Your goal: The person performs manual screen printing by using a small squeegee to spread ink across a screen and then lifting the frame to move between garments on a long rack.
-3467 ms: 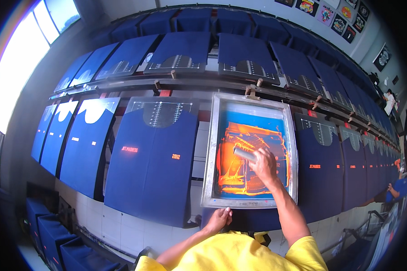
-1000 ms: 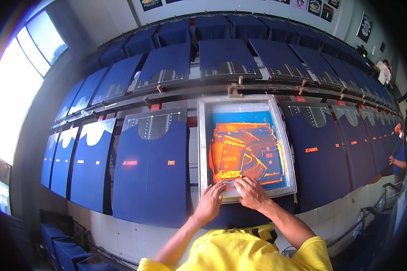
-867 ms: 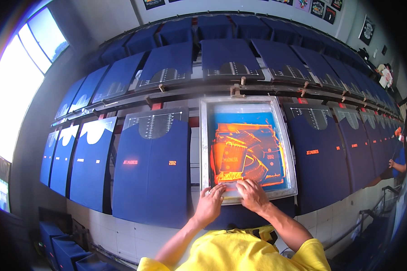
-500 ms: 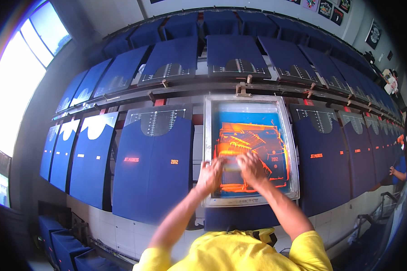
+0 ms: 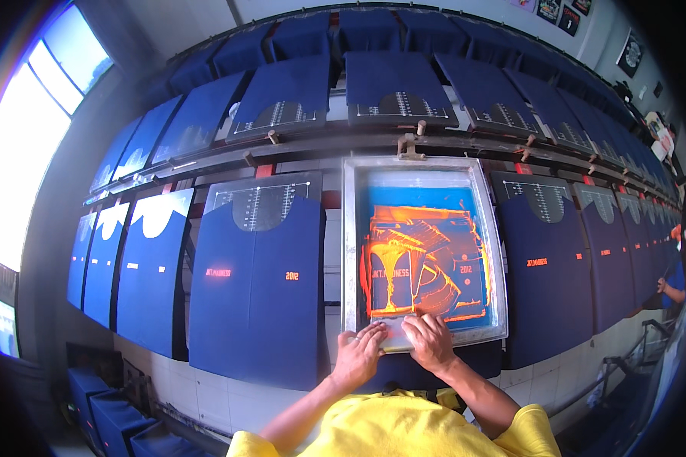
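A squeegee (image 5: pixel 399 333) is being gripped by both hands at the near end of a silver-framed printing screen (image 5: pixel 423 247), which is lying over a navy shirt on the long table (image 5: pixel 335 145). The left hand (image 5: pixel 360 352) and the right hand (image 5: pixel 429 340) are being pressed down side by side on the blade, fingers curled over its top edge. Orange ink (image 5: pixel 392 266) is being spread across the blue mesh. 2 printed navy shirts (image 5: pixel 255 274) (image 5: pixel 545 266) are lying flat on either side. A likely risk: with uneven pressure between the 2 hands, the print could be streaked, or the frame nudged out of register.
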`<state>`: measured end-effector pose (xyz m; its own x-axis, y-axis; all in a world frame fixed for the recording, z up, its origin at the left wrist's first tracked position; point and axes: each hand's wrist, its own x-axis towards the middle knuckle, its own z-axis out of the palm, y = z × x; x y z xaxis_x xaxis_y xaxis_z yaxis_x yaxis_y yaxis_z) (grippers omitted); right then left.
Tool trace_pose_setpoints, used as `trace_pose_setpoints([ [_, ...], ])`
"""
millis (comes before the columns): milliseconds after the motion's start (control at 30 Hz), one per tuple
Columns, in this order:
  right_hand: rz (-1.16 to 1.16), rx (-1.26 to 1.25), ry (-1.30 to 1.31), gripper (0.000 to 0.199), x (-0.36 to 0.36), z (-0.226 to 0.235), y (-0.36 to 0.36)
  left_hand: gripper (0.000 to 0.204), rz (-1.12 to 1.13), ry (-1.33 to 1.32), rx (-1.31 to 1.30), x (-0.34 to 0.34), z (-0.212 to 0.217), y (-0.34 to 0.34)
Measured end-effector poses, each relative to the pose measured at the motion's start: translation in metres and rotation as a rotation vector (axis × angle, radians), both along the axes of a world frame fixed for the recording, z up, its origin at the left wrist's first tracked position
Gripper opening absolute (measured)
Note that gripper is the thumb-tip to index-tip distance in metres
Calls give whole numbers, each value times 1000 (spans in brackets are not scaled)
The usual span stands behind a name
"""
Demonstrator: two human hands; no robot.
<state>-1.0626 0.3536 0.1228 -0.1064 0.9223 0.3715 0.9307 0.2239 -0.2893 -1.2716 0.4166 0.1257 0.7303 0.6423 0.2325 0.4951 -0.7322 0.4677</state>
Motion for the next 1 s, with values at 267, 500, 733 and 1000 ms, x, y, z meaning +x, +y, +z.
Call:
trace_pose_setpoints([
  [267,-72,103,-45,19,51,-5,136,25,5,-187,79,58,-8,142],
  [500,-34,97,-123,35,32,6,81,34,-15,-126,56,27,15,90],
  [733,-38,43,-31,27,-3,-11,12,39,-12,-31,-2,-3,-8,13],
  [1000,-88,43,-70,11,65,-6,152,21,-9,-114,41,63,-4,159],
])
